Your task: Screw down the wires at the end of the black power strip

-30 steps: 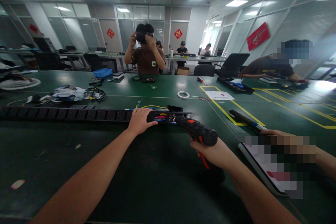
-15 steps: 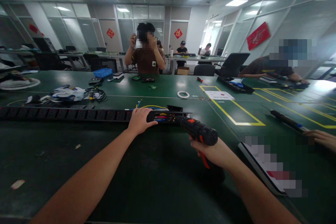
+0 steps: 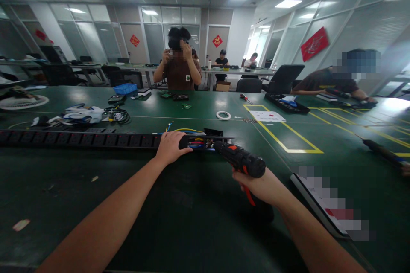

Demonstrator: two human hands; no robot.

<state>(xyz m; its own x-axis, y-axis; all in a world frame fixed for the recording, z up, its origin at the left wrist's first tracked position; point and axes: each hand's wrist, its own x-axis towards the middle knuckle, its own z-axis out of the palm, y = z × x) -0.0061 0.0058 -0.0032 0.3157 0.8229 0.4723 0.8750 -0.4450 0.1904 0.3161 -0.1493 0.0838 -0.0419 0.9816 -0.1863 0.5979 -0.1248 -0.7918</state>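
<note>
A long black power strip (image 3: 105,139) with a row of sockets lies across the green table. My left hand (image 3: 171,147) is closed over its right part, thumb at the near side. Just right of that hand, coloured wires (image 3: 196,142) show in the strip's opened end. My right hand (image 3: 256,185) grips a black and orange cordless drill (image 3: 241,158), finger near its orange trigger. The drill's nose points left at the opened end; whether its tip touches anything there I cannot tell.
Beyond the strip lie a white tape roll (image 3: 223,115), a paper sheet (image 3: 267,116), bundled cables (image 3: 117,115) and a blue bin (image 3: 125,89). A notebook (image 3: 317,204) is right of my forearm. A co-worker's dark tool (image 3: 381,151) is at the right edge.
My hands and the strip look almost unmoved; the drill's nose sits very slightly differently. The co-worker's tool at the right has moved right, toward the edge of view.
</note>
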